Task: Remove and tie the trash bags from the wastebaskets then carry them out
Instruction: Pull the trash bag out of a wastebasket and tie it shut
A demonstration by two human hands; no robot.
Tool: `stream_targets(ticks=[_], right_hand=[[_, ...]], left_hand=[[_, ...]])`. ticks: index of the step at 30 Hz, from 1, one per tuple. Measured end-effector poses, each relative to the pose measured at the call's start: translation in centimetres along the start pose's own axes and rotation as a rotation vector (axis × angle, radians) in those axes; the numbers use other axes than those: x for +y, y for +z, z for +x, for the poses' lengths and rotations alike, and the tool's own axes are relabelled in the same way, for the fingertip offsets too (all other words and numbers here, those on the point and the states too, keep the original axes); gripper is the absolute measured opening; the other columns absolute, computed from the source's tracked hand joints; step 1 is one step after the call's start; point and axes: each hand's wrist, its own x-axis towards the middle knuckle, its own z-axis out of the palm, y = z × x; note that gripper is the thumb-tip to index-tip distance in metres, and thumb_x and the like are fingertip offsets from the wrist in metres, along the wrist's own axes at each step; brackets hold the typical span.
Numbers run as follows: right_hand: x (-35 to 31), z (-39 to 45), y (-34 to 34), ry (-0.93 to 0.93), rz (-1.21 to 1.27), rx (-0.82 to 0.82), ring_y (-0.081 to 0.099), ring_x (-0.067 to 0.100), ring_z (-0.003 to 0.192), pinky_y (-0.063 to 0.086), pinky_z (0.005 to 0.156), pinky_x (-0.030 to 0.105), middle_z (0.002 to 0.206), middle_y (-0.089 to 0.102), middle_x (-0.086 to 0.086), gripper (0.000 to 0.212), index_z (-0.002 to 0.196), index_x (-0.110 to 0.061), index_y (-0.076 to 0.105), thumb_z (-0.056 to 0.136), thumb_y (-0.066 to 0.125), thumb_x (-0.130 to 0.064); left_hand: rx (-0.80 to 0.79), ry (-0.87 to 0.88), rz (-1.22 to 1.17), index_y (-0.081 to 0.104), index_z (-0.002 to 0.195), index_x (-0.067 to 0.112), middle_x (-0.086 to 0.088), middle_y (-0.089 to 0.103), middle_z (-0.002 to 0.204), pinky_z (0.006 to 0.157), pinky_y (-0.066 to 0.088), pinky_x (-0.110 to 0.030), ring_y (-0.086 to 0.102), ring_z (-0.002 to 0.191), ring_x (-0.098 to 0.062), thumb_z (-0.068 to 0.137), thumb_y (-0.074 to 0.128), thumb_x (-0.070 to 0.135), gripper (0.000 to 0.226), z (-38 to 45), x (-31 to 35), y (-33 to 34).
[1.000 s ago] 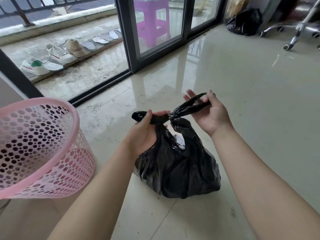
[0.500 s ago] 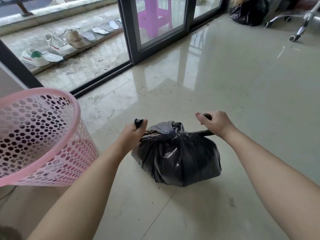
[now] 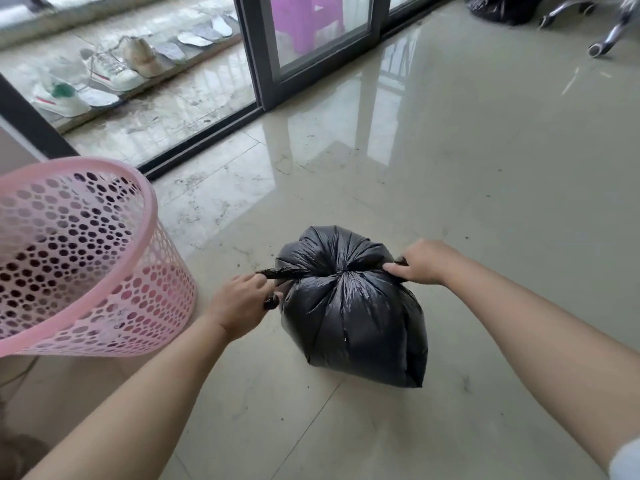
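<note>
**Head view: black bag pulled tight at the neck, pink basket beside it**

Head camera looks down at a black trash bag [image 3: 349,317] sitting on the pale tiled floor [image 3: 485,174], its top gathered to a pinch in the middle. The left hand [image 3: 239,303] has its fingers curled round the twisted strip of bag that runs out to the left of the gather; the loose end of that strip pokes out below the hand. The right hand [image 3: 420,261] grips the other strip at the bag's right shoulder, fingers closed on it. The two strips are drawn out sideways, opposite one another.

Just left of the left hand stands a pink perforated wastebasket [image 3: 149,216], tilted in this wide view, with no liner over its rim. Nothing lies between the hands and the bag.

Farther off, a dark-framed sliding glass door [image 3: 263,64] crosses the upper left. Beyond the glass, a ledge carries white sneakers [image 3: 110,71] and a row of loose insoles [image 3: 194,38], and a purple stool [image 3: 304,19] stands behind the pane. At the top right, a second black bag [image 3: 498,6] lies against the wall, near the chrome wheeled legs of an office chair [image 3: 609,32].

The floor is glossy, mirrors the door frame, and shows small dark specks near the bag.
</note>
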Motion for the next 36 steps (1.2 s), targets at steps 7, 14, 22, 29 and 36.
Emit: stream_targets(ticks=[7,14,22,29,36], right_hand=[[-1.5,-0.6,-0.9,-0.094,-0.089,-0.168,0.058,0.030,0.107,0.044,0.077,0.030,0.113,0.065,0.017,0.041,0.106,-0.002,0.061,0.092,0.044,-0.036],[-1.2,-0.8,-1.5,-0.072,-0.187,-0.076,0.060,0.030,0.106,0.048,0.079,0.031,0.114,0.065,0.018,0.027,0.107,-0.001,0.062,0.089,0.045,-0.013],[-0.5,-0.6,-2.1,-0.105,-0.013,-0.022,0.058,0.029,0.101,0.029,0.064,0.024,0.111,0.066,0.018,0.021,0.101,-0.003,0.062,0.092,0.047,-0.016],[-0.1,-0.7,-2.1,-0.092,0.206,0.016,0.057,0.027,0.099,0.041,0.077,0.031,0.111,0.066,0.017,0.027,0.107,0.000,0.062,0.092,0.048,-0.016],[0.4,-0.2,-1.6,0.003,0.822,0.175,0.052,0.020,0.068,0.043,0.063,0.021,0.070,0.055,0.007,0.025,0.084,-0.007,0.064,0.095,0.043,-0.015]], left_hand=[[-0.438,-0.120,-0.105,0.039,0.141,0.014,-0.006,0.048,0.140,0.112,0.029,-0.029,0.041,0.134,-0.023,0.078,0.019,0.068,0.085,-0.1,0.6,0.4],[-0.225,-0.732,-0.983,0.048,0.135,0.006,-0.008,0.050,0.139,0.107,0.030,-0.028,0.040,0.135,-0.023,0.096,0.029,0.048,0.060,2.4,2.2,-1.4],[0.172,-0.924,-1.573,0.057,0.078,0.016,0.001,0.064,0.076,0.093,0.045,-0.039,0.057,0.086,-0.021,0.099,0.040,0.015,0.028,7.4,4.4,-3.6],[-0.016,-0.425,-1.374,0.046,0.064,0.017,0.009,0.043,0.034,0.041,0.032,-0.013,0.035,0.032,0.001,0.100,0.037,0.009,0.038,8.4,6.9,-7.3],[-0.395,-0.471,-0.669,0.052,0.116,-0.005,-0.026,0.061,0.115,0.083,0.043,-0.037,0.057,0.104,-0.035,0.101,0.028,0.019,0.036,8.4,8.2,-5.7]])
